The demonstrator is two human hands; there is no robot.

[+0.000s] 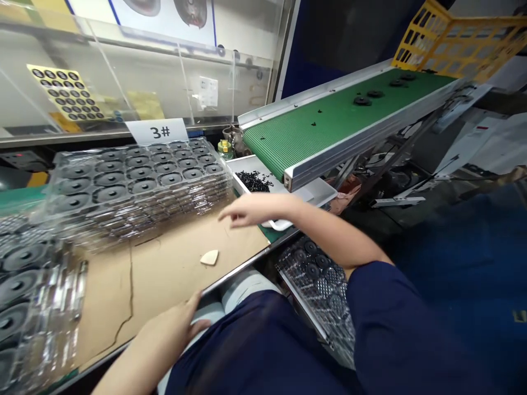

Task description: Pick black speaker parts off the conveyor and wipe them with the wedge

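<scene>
My right hand hovers over the right end of the cardboard sheet, index finger stretched out and the others loosely bent, with nothing visible in it. Close by is a white tray with a heap of small black parts. My left hand rests at the front edge of the table, its thumb apart from the fingers, and no held thing shows. Between the two hands a small cream-coloured triangular piece lies on the cardboard.
Stacked clear plastic trays with round black parts stand at the back; more trays are at left. A green conveyor belt carries several black discs toward a yellow crate. Another parts tray sits low beside my legs.
</scene>
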